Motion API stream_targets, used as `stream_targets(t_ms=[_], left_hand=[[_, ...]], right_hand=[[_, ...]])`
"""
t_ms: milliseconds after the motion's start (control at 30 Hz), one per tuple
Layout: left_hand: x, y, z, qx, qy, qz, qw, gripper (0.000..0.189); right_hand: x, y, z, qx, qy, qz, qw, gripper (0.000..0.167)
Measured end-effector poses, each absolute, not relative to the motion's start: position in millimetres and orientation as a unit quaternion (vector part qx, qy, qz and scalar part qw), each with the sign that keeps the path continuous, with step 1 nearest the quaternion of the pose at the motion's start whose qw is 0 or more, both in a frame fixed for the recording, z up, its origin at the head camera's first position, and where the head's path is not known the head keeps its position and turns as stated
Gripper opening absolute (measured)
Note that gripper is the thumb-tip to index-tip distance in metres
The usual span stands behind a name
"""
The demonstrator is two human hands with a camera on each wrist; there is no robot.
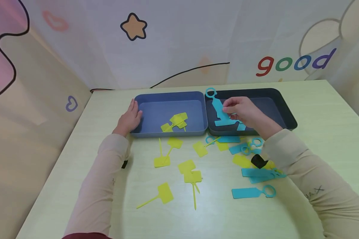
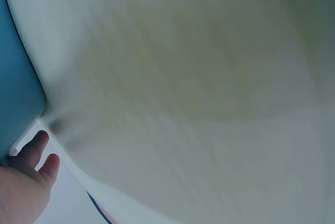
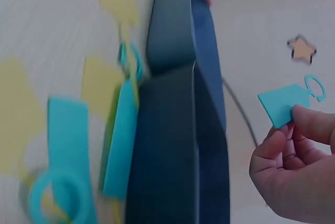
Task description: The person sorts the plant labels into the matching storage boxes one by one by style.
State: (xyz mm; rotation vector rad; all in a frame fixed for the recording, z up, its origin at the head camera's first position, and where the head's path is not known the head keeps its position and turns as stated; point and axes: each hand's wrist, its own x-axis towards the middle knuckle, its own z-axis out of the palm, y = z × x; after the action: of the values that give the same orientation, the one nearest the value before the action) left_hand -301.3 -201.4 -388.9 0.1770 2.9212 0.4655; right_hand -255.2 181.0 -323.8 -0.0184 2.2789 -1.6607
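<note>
Right hand (image 1: 246,111): pinching a turquoise tag (image 1: 217,107) over the dark tray (image 1: 270,106)
Left hand (image 1: 128,119): fingers extended, apparently touching the blue tray (image 1: 152,113)
Table (image 1: 210,220): pale, yellow tags (image 1: 166,193) scattered
Backdrop (image 1: 179,43): pale, star-printed

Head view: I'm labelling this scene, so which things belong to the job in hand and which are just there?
In the job, judging by the hands:
held blue tag, pinched by the right hand
black tray beneath it
blue tray, left hand at its side
yellow tags
other blue tags

Just there:
patterned backdrop
printed star
printed word "good"
</note>
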Motion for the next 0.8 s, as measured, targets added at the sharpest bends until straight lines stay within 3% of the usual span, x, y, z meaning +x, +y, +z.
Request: stream_targets(t_ms=[267, 533, 800], left_hand=[[-301, -201, -388, 0.061, 0.981, 0.156, 0.094, 0.057], [-300, -201, -388, 0.058, 0.981, 0.155, 0.096, 0.058], [-300, -201, -388, 0.062, 0.982, 0.156, 0.091, 0.057]], right_hand=[[-271, 229, -348, 0.066, 0.819, -0.538, 0.188, 0.021], [-278, 248, -369, 0.104, 0.840, -0.488, 0.213, 0.023], [-277, 246, -375, 0.106, 0.874, -0.434, 0.191, 0.026]])
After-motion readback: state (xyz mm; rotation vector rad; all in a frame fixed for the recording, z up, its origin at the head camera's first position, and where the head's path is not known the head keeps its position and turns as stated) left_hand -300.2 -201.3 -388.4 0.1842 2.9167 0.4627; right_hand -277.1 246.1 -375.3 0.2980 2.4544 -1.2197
